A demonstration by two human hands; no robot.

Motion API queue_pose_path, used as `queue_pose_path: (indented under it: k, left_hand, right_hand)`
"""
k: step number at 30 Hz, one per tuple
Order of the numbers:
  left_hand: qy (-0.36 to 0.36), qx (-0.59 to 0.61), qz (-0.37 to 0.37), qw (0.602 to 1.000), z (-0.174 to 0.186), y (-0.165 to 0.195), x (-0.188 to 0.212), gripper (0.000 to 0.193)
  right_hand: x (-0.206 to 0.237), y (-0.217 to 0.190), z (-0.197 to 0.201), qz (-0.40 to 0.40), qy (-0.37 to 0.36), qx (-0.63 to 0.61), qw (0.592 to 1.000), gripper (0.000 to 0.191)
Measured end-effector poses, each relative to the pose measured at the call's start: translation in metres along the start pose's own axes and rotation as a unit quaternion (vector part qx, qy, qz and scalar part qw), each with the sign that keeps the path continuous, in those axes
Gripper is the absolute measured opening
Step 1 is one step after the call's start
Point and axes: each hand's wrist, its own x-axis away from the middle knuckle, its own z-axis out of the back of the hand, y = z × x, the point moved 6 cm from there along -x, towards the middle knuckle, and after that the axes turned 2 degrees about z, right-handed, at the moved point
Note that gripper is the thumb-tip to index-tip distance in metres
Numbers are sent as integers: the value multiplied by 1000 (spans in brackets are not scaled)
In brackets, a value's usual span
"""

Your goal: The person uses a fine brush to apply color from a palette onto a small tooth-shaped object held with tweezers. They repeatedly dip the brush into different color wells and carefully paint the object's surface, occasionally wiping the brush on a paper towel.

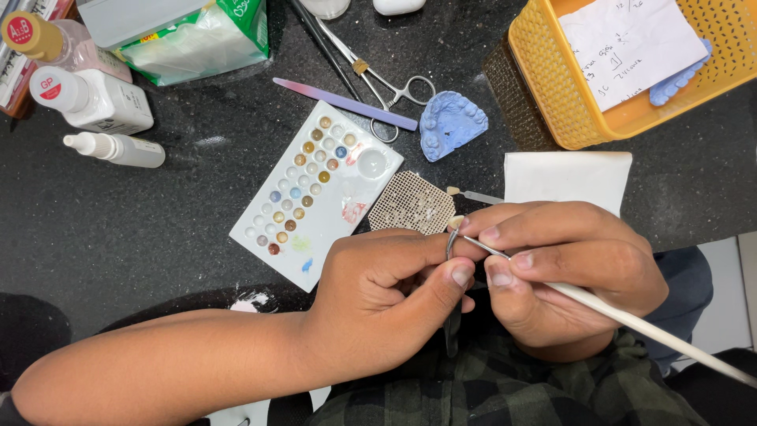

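Centre-right of frame — left hand pinches metal tweezers, tips clamping a small pale tooth piece. Right hand grips a thin white-handled brush in closed fingers, tip touching the tweezers. Just above lie a honeycomb firing tray and a white colour palette — blue dental cast beyond.

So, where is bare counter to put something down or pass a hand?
The widest free patch of dark counter lies between the small dropper bottle, the white palette and the left hand. It is crowded around the scissors, blue dental cast and yellow basket.
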Motion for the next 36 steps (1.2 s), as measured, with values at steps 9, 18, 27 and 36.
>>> queue_pose_path:
  k: [9, 18, 27, 36]
  left_hand:
    - [-9, -5, 1, 1000, 0, 0, 0, 18]
    - [-7, -14, -15, 1000, 0, 2, 1, 18]
    - [-2, -11, -6, 1000, 1, -1, 0, 19]
    - [2, -20, -9, 1000, 1, 0, -1, 19]
  right_hand:
    - [2, 1, 1, -9, 11, -13, 1000, 19]
    - [4, 2, 1, -10, 14, -26, 1000, 20]
    - [6, 3, 1, -21, 17, -30, 999, 18]
    - [6, 2, 1, -18, 20, -25, 999, 19]
